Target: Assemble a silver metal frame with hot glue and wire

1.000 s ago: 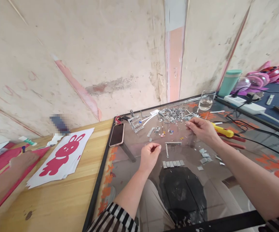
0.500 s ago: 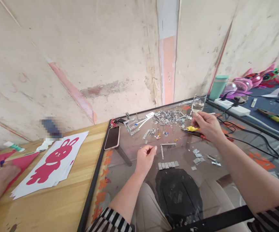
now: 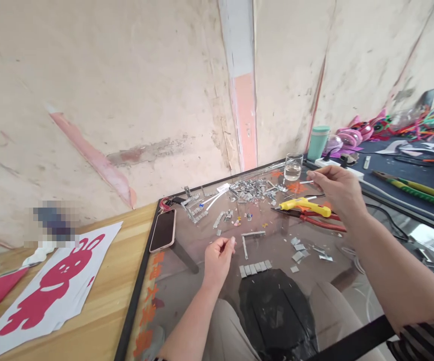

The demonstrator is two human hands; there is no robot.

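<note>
My right hand (image 3: 339, 188) is raised at the right of the glass table (image 3: 202, 311), fingers pinched together. A thin white stick (image 3: 306, 182) shows at its fingertips. Just left of it stands a small clear glass (image 3: 292, 168) with some liquid inside. Below the hand, a yellow glue gun (image 3: 305, 205) lies over red-handled pliers (image 3: 322, 221). My left hand (image 3: 219, 255) is closed, thumb against the curled fingers; whatever they may hold is hidden. Nearest to it are an L-shaped pair of metal strips (image 3: 245, 245) and a row of grey metal pieces (image 3: 255, 268).
A heap of small metal parts (image 3: 252, 190) lies toward the back. A phone (image 3: 163, 230) rests at the left edge. Beyond it are rabbit-print papers (image 3: 64, 271) on a wooden table. Green-handled pliers (image 3: 416, 188), a teal cup (image 3: 318, 143) and a power strip (image 3: 328, 163) are right.
The view has turned to the right. My right hand has moved away from the glass, uncovering it and the glue gun. My left hand keeps its closed pose by the metal strips.
</note>
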